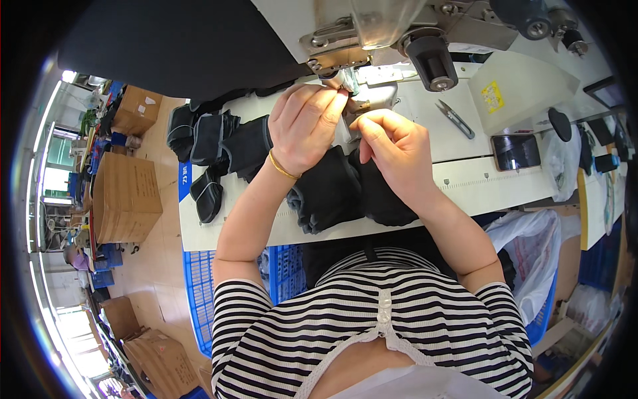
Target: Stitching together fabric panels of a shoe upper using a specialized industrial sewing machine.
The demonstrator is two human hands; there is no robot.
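Black fabric piece [332, 189], long axis toward sewing machine [372, 33]

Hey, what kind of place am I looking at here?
Most likely a garment sewing workshop. The left hand and right hand work dark fabric pieces at a grey industrial sewing machine on a white worktable, with brown cardboard cartons stacked on the floor.
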